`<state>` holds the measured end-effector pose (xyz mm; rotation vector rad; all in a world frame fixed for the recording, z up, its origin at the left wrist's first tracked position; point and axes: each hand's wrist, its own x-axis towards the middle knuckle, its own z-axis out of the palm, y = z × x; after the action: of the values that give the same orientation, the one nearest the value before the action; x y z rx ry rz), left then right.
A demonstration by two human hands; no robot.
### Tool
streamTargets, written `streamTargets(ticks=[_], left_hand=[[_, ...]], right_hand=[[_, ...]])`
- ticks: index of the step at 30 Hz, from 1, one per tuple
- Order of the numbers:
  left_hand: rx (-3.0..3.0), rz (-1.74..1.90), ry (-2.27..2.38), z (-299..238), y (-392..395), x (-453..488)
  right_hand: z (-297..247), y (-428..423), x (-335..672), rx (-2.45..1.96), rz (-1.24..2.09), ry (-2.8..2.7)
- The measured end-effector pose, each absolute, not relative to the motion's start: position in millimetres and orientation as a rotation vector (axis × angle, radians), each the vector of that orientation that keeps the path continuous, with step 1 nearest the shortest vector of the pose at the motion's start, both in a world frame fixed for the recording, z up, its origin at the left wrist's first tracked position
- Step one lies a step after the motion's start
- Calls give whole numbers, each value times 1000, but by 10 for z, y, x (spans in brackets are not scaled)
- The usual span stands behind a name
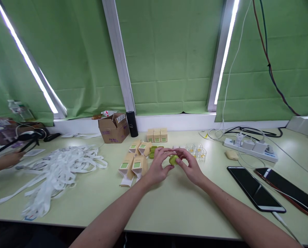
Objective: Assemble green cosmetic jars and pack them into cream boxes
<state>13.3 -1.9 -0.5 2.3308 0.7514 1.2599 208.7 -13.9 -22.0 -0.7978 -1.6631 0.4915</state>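
Note:
Between my left hand (157, 167) and my right hand (192, 167) is a small round green object (173, 159), pinched by the fingertips of both hands above the table. Its exact kind is too small to tell. Just behind my left hand lie several green pieces (152, 154), partly hidden by the fingers. To the left stand several open beige cartons (140, 165) with green labels, flaps hanging toward me. Beyond my right hand are small clear containers (200, 152) with yellow bits inside.
Three closed beige cartons (157, 135) stand near the wall, beside a black cylinder (132, 124) and a cardboard box (115, 129). White straps (63, 165) are heaped left, near another person's hand (10, 158). Phones (256, 188), cables and a power strip (250, 149) lie right.

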Motion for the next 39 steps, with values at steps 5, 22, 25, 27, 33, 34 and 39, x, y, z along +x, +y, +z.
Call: streamTargets(ticks=[5,22,25,27,33,34,39], left_hand=[[2144,1336,810,-21,43,137],[1334,1307,631,-119,260,97],[1338,1302,651,-113,246,105],[1349,1295,660,-110,234,107],[1375,1272,674,-101,192,121],[1377,1265,679,-99,186,123],[1380,1251,688,-97,174,123]], right_hand=[[-213,-89,2150,-864,432,-1567],[-490,247,2417,-1446,-594,-1913],[-531,254,2420,-1490,-665,-1944],[-532,252,2420,-1526,-703,-1954],[-478,251,2401,-1585,-680,-1952],[-471,254,2398,-1589,-677,-1943],[-462,283,2393,-1593,-675,-1925]])
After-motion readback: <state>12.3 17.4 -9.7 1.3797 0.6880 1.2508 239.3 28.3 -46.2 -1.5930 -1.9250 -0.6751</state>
